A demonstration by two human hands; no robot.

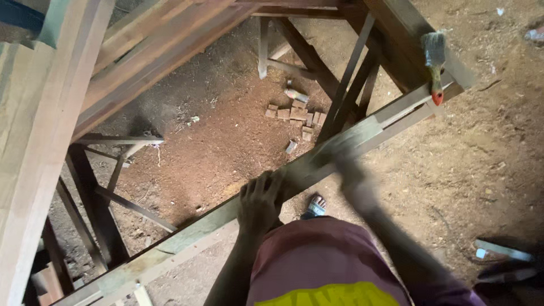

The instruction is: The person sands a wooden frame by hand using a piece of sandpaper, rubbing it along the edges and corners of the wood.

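The left hand [259, 199] presses curled fingers on the long wooden rail [317, 164]; best kept firm; blurred right hand [348, 170], fingers unclear

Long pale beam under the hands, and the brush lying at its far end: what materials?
Long pale beam: looks like sawn wood, unfinished, grain visible, left hand gripping it. Brush: pale bristles, orange-tipped handle, probably wood or plastic. Right hand too blurred to judge.
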